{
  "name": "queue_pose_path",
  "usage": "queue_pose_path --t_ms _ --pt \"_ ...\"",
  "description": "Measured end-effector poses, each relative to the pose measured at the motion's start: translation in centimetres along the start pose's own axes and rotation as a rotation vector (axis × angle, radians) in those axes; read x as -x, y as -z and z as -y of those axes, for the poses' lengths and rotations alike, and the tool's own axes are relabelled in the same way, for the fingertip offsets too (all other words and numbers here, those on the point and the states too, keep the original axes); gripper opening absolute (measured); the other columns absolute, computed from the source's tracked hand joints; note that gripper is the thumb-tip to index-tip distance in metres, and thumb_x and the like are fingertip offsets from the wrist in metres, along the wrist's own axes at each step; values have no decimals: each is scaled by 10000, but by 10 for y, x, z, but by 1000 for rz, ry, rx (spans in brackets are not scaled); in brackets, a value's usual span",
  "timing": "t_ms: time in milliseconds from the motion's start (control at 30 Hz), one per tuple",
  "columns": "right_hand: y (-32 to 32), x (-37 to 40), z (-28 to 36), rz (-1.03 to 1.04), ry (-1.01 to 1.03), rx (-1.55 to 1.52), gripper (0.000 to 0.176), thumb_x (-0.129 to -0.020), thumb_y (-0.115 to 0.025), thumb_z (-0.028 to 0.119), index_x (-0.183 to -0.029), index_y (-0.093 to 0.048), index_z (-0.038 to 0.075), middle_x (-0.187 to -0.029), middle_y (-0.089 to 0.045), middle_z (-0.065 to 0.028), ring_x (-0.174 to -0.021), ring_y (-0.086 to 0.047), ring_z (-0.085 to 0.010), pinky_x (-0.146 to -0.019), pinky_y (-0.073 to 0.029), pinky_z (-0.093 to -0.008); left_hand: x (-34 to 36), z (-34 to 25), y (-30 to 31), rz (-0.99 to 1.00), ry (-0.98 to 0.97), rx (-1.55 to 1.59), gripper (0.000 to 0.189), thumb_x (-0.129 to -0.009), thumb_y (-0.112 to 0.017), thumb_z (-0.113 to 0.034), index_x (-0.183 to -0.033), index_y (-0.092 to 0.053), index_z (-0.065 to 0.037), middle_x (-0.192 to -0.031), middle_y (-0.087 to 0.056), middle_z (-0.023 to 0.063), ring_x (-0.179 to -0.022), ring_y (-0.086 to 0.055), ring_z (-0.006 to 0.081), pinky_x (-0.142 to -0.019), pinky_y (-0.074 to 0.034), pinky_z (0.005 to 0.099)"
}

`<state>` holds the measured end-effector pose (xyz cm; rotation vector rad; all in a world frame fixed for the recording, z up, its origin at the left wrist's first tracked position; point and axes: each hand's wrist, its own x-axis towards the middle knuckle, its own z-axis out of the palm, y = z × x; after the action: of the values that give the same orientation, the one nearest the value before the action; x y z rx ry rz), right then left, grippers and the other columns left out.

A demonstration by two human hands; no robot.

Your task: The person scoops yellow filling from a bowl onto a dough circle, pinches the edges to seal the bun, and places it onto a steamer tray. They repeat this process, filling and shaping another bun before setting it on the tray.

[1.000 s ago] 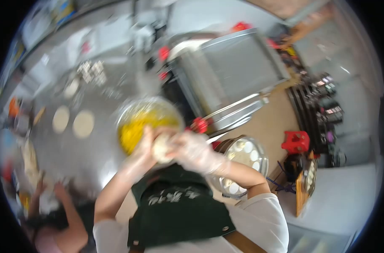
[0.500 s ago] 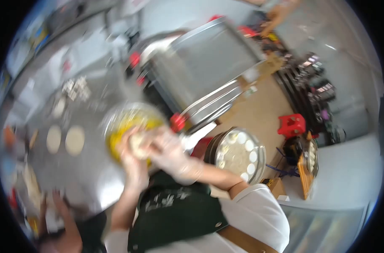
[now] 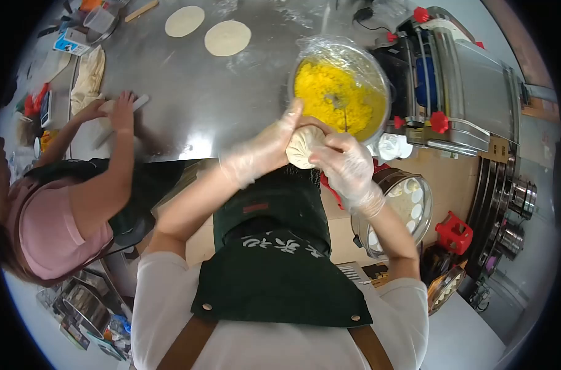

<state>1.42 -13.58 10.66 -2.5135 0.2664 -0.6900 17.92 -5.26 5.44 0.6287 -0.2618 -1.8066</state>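
Observation:
A pleated dough bun (image 3: 303,147) is held between my two gloved hands, just below a metal bowl (image 3: 385,92) of yellow filling (image 3: 330,86). My left hand (image 3: 271,145) cups the bun from the left, its thumb raised. Pinched at the bun's right side are the fingers of my right hand (image 3: 348,165). A long-handled utensil stands in the filling, and crumpled plastic film (image 3: 330,46) covers the bowl's upper edge. Two flat dough rounds (image 3: 185,21) (image 3: 227,38) lie on the metal table (image 3: 188,80).
At the left a co-worker (image 3: 65,209) presses a rolling pin on the table. A machine with red knobs (image 3: 478,86) stands right of the bowl. Below right, a round steamer (image 3: 391,213) holds white pieces. Beyond it is a red stool (image 3: 454,233).
The camera view has turned, so the table and bowl now appear higher up and the co-worker shows more fully. Both hands still hold the bun, which now shows gathered pleats.

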Motion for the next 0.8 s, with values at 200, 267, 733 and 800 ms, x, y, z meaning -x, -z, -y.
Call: queue_pose_path --t_ms 200,267,733,800 --pt "-84 16 58 -414 -618 -362 255 -764 -822 26 -982 -691 51 -913 -650 -99 -748 -659 -217 -639 -530 -311 46 38 6 -302 -516 -165 821 -962 -249 -726 -1284 -509 -17 -1281 -566 138 -1216 -549 242 -1058 -454 412" --pt "-96 17 62 -410 -504 -233 251 -770 -804 6 -985 -684 57 -918 -652 -101 -731 -659 -227 -626 -531 -324 54 43 15 -335 -589 -245 817 -959 -258 -730 -1297 -500 -27 -1272 -576 151 -1219 -554 253 -1051 -458 416" --pt "-209 30 -39 -30 -427 -329 888 -619 -884 100 -1404 -471 78 -1360 -541 -164 -1237 -536 -374 -1047 -456 -427 30 67 136 -457 -479 -336 1062 -857 -215 -838 -1586 -126 -71 -1610 -242 155 -1482 -245 295 -1205 -234 443" --pt "-233 38 -75 130 -570 -367 991 -646 -879 111 -1487 -357 61 -1436 -492 -188 -1299 -496 -384 -1081 -425 -441 23 67 140 -694 -549 -592 1097 -837 -226 -860 -1594 -87 -79 -1650 -129 152 -1527 -102 310 -1236 -131 445"
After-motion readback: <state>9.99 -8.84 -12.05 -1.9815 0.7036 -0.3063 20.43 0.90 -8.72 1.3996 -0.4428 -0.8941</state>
